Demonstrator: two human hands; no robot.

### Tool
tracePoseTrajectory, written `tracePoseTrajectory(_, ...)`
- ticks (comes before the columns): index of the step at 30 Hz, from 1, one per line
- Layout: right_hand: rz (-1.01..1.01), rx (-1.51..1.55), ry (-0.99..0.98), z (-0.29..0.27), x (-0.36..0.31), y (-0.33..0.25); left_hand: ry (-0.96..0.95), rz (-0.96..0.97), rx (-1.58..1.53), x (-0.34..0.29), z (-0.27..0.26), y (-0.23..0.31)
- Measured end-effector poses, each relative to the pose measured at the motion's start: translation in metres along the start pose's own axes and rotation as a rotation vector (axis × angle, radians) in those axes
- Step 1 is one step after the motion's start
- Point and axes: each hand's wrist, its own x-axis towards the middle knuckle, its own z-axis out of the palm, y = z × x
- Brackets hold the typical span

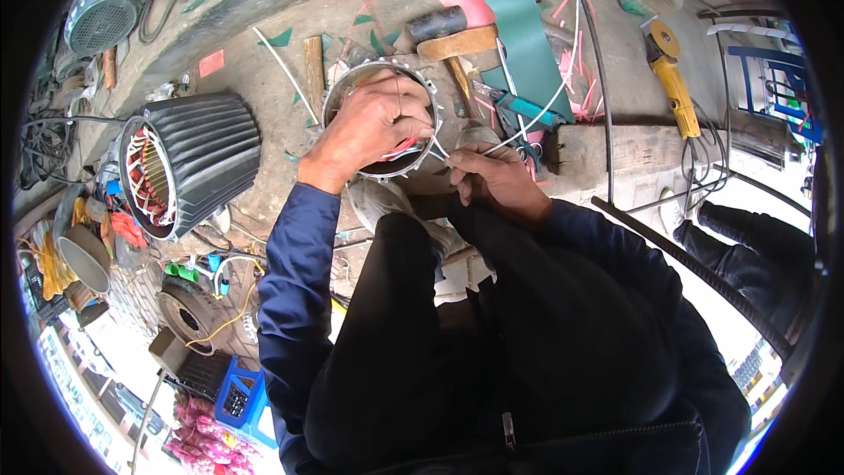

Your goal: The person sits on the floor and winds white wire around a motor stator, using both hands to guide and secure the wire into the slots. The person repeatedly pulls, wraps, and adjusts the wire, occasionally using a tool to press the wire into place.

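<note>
Container in hand: a round, open, grey metal housing with a studded rim (384, 65), located on the ground ahead of the person's knees. Red and white strands (401, 148) are visible inside, partly covered by the left hand (378, 119). That hand lies across the mouth, fingers curled toward the right-hand rim; whether its grip is closed on anything cannot be told. The right hand (497, 178), just beside the rim, has its grip pressed together, thumb and finger pinching a thin, smooth white cord (576, 53).

Second container: a dark, ribbed, barrel-shaped metal housing (211, 154) at left, on its side, its mouth lined with reddish coils and white strands (148, 178). A blue plastic crate (230, 406) holds small dark items, kind indistinct.

Materials beyond the round housing: a curled, smooth green sheet (532, 44), crumpled pink scraps (477, 10) and a worn brown wooden block (459, 42).
</note>
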Motion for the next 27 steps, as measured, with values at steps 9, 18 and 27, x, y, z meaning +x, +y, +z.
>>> tracePoseTrajectory(9,-0.048,0.044,0.085,-0.005,-0.005,0.004,0.003,-0.021,-0.006,0.001,0.002,0.002)
tracePoseTrajectory(18,0.017,0.124,0.097,-0.010,-0.002,0.004,0.000,-0.013,0.010,0.001,0.001,0.002)
tracePoseTrajectory(27,0.001,0.134,0.123,-0.008,-0.004,0.001,0.004,-0.026,-0.016,0.001,0.002,0.000)
